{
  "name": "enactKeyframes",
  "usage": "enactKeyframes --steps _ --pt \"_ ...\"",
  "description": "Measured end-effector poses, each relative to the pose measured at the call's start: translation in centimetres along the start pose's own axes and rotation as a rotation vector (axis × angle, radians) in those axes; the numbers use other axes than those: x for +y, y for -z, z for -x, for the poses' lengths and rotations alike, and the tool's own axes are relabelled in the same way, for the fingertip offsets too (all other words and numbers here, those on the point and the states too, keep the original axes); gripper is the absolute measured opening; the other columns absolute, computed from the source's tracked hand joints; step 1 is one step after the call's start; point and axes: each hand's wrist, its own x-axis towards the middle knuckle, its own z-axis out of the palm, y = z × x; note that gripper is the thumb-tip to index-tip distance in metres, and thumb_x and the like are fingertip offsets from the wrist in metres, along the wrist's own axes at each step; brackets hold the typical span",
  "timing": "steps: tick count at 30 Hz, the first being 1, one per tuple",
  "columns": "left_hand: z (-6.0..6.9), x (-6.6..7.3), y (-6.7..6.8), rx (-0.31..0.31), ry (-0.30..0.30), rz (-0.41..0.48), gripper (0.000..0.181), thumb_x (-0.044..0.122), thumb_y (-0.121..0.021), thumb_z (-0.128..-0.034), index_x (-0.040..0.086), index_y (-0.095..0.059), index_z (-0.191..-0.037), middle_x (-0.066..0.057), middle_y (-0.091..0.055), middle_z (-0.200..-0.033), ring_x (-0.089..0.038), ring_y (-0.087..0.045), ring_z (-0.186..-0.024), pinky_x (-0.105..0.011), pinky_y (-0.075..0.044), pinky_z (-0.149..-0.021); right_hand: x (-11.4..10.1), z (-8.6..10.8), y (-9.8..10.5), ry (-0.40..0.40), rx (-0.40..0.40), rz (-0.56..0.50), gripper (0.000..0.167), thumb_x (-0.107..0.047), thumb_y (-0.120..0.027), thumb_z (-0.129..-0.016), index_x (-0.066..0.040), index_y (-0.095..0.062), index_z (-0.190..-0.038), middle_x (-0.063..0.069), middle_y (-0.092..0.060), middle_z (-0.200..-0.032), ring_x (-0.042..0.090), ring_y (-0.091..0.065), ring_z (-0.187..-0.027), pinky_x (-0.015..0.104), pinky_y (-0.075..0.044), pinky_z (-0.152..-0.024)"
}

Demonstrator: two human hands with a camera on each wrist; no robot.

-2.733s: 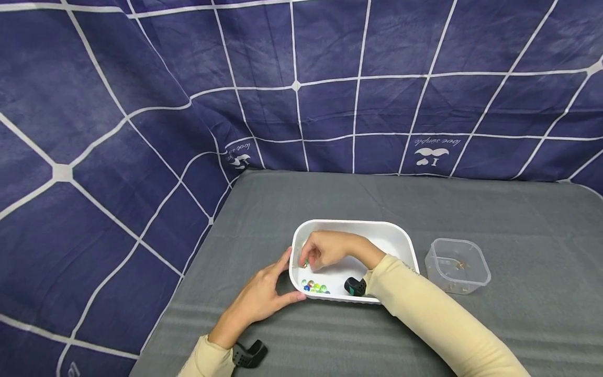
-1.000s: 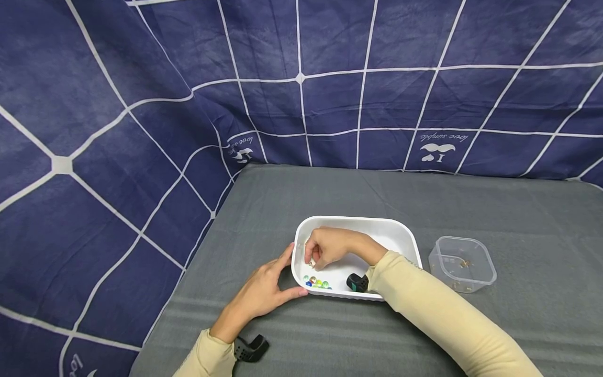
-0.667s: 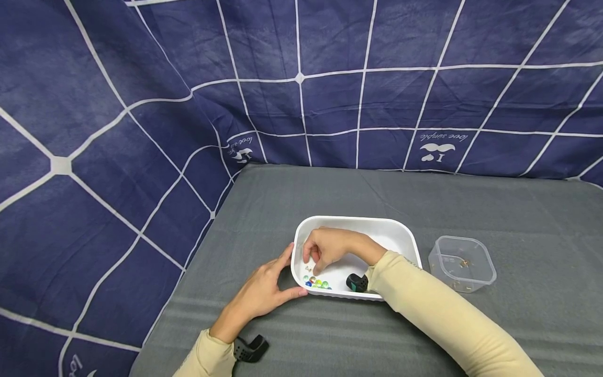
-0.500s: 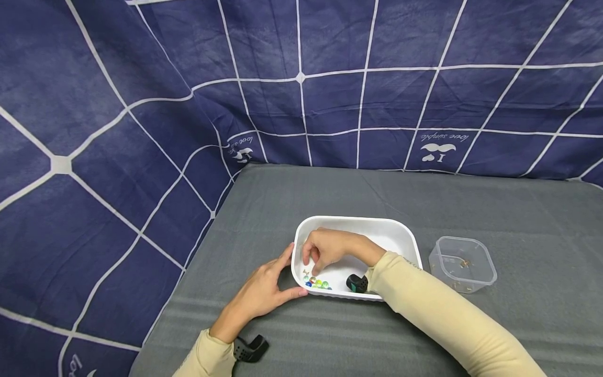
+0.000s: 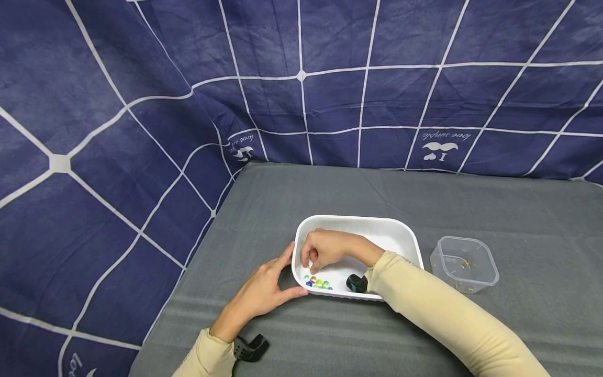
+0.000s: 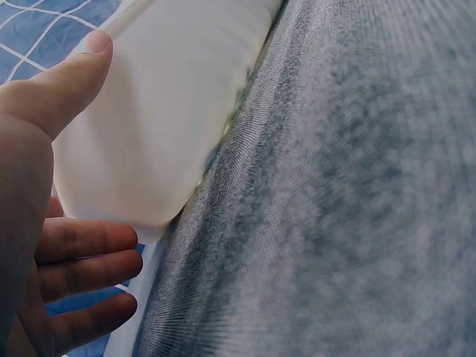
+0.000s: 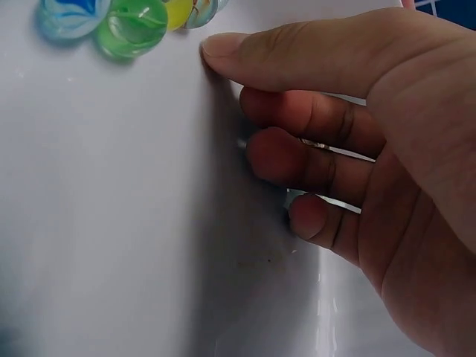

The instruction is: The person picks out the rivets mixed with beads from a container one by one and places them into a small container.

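In the head view a white tray [image 5: 377, 222] stands before me. My left hand [image 5: 264, 290] touches its left end, the thumb near the front corner and the fingers at the side. The left wrist view shows those fingers [image 6: 89, 238] fairly straight. My right hand [image 5: 325, 248] is inside the tray, fingers curled and pointing down. A tiny gold-coloured piece [image 5: 307, 266] is at its fingertips; whether they pinch it is hidden. Several glass marbles [image 5: 319, 283] lie in the front left corner; the green marble [image 7: 132, 28] is near my right thumb in the right wrist view.
A clear plastic container [image 5: 464, 264] with a few small gold-coloured pieces stands right of the tray. Grey cloth [image 5: 358, 335] covers the table. A blue, white-lined curtain [image 5: 330, 104] hangs behind and to the left. Black wrist cameras [image 5: 251, 348] are strapped to both wrists.
My right fingers held a small piece a second ago, then parted, and the piece lay on the tray floor. Now the fingertips have closed in over it. The left hand has stayed put.
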Motion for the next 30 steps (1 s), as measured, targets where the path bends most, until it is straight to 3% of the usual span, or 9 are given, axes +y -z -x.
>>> enactKeyframes --steps 20,30 --pt "0.1 0.1 0.0 0.004 0.008 0.016 0.099 0.044 -0.081 -0.0794 0.000 -0.032 -0.153 -0.015 -0.065 -0.126 -0.026 -0.062 -0.115 -0.044 -0.051 -0.093 0.3 0.2 0.4 -0.016 0.004 -0.060 0.010 -0.003 -0.082 -0.078 -0.009 -0.075 -0.083 -0.011 -0.056 -0.058 -0.003 -0.046 -0.054 0.015 -0.037 -0.052" --pt "0.1 0.1 0.0 0.004 0.016 0.021 0.099 0.044 -0.082 -0.0792 0.000 -0.032 -0.153 -0.015 -0.063 -0.129 -0.027 -0.060 -0.119 -0.045 -0.049 -0.095 0.0 0.7 1.4 -0.017 0.016 -0.140 0.010 0.001 -0.079 -0.079 -0.002 -0.074 -0.087 -0.009 -0.062 -0.066 -0.001 -0.053 -0.061 0.016 -0.046 -0.057"
